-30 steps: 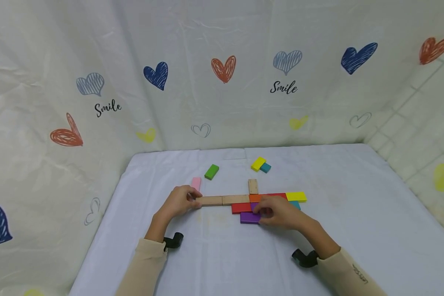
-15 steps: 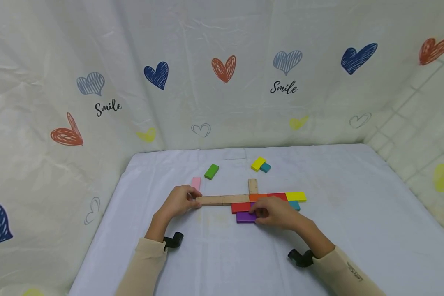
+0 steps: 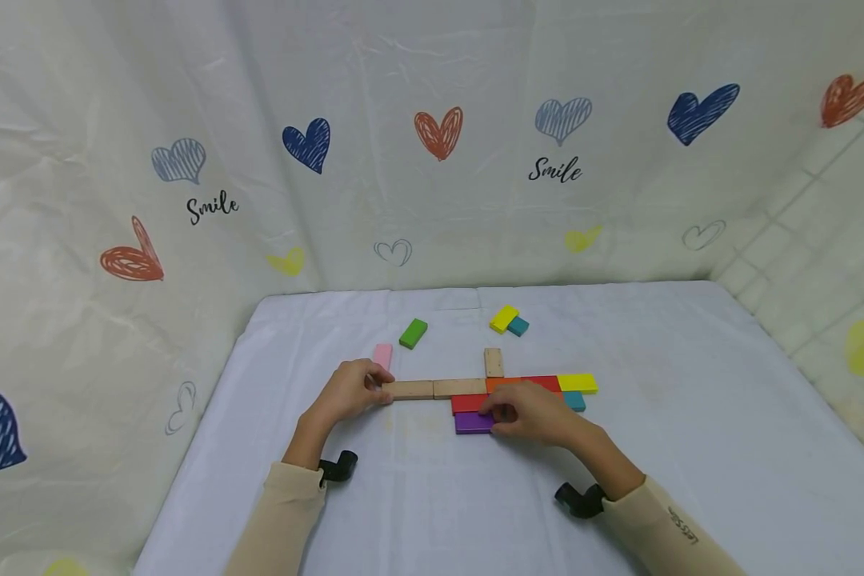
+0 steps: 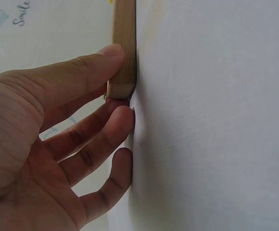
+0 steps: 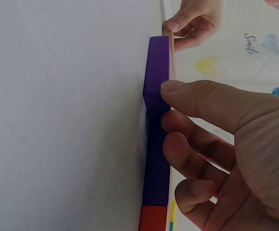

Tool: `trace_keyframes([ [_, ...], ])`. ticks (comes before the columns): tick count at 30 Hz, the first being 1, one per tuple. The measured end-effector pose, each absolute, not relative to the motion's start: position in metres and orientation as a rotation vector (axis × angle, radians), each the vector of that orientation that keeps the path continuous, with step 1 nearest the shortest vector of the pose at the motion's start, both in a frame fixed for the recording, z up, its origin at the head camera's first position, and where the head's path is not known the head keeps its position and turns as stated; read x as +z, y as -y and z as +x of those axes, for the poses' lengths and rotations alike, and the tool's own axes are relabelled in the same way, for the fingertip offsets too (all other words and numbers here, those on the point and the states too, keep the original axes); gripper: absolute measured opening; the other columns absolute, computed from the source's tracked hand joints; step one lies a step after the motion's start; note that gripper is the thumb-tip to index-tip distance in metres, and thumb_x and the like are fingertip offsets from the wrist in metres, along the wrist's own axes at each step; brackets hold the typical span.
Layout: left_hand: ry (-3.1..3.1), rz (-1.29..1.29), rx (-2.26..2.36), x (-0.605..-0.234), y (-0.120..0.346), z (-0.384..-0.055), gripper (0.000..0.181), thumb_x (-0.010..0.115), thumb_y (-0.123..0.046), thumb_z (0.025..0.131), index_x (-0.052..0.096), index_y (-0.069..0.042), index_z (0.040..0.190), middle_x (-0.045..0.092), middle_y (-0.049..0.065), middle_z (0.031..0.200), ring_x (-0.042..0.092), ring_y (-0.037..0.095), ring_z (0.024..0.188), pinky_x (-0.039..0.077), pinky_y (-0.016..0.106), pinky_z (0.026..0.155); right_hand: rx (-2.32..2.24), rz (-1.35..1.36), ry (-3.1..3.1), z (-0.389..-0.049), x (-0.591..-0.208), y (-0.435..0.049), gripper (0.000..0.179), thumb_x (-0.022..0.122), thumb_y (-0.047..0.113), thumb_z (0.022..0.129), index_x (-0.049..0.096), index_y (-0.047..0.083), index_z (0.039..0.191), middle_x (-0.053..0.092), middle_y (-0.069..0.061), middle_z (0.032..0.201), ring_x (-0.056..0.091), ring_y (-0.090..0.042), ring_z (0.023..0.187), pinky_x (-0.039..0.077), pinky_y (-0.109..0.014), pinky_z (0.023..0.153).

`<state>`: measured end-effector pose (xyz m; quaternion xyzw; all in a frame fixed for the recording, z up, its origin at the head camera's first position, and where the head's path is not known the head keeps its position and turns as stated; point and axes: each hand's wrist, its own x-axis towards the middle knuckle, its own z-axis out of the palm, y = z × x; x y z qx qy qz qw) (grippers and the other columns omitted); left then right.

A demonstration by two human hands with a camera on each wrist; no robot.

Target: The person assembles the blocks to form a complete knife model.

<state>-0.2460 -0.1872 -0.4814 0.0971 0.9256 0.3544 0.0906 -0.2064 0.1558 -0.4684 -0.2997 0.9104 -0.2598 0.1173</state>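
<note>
My left hand point(image 3: 347, 392) pinches the left end of a plain wooden block point(image 3: 412, 390), with the thumb on its near side point(image 4: 122, 62). A second wooden block point(image 3: 459, 389) continues the row to the right. With thumb and fingertips my right hand point(image 3: 536, 412) grips the right end of a purple block point(image 3: 473, 423), which lies flat along the front of a red block point(image 3: 468, 403). Behind its end, a darker purple block point(image 5: 157, 159) and an orange-red block point(image 5: 152, 218) show in the right wrist view. The right hand hides part of the flat arrangement in the head view.
An orange block point(image 3: 502, 384), yellow block point(image 3: 578, 383) and teal block point(image 3: 574, 402) belong to the arrangement. One wooden block point(image 3: 493, 362) points away behind it. Loose farther back are a pink block point(image 3: 382, 356), a green block point(image 3: 414, 334) and a yellow-teal pair.
My right hand has slid the purple block to the left along the red block's front side. The left hand keeps its place on the wooden block.
</note>
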Motion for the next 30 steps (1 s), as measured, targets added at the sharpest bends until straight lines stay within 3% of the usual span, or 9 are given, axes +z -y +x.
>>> trace_keyframes([
  [18, -2.753, 0.285, 1.037, -0.480, 0.184, -0.246, 0.023, 0.087, -0.016, 0.081, 0.079, -0.019, 0.103, 0.070, -0.005, 0.092, 0.060, 0.015, 0.083, 0.051, 0.030, 0.072, -0.787, -0.850, -2.641, -0.208, -0.467, -0.158, 0.023, 0.081, 0.020, 0.088, 0.076, 0.022, 0.111, 0.061, 0.013, 0.085, 0.056, -0.008, 0.079, 0.049, -0.021, 0.068],
  [25, -2.748, 0.293, 1.037, -0.480, 0.184, -0.246, 0.024, 0.087, -0.017, 0.081, 0.079, -0.019, 0.103, 0.070, -0.005, 0.092, 0.060, 0.015, 0.083, 0.051, 0.030, 0.072, -0.966, -0.788, -2.660, -0.231, -0.457, -0.170, 0.020, 0.074, 0.018, 0.094, 0.074, 0.016, 0.114, 0.067, 0.008, 0.094, 0.058, -0.012, 0.085, 0.052, -0.023, 0.071],
  [30, -2.758, 0.295, 1.023, -0.480, 0.185, -0.246, 0.024, 0.087, -0.017, 0.081, 0.079, -0.019, 0.103, 0.070, -0.005, 0.092, 0.060, 0.015, 0.084, 0.050, 0.030, 0.072, -0.972, -0.690, -2.688, -0.256, -0.450, -0.175, 0.027, 0.070, 0.020, 0.097, 0.071, 0.013, 0.123, 0.067, 0.001, 0.100, 0.059, -0.016, 0.087, 0.053, -0.027, 0.071],
])
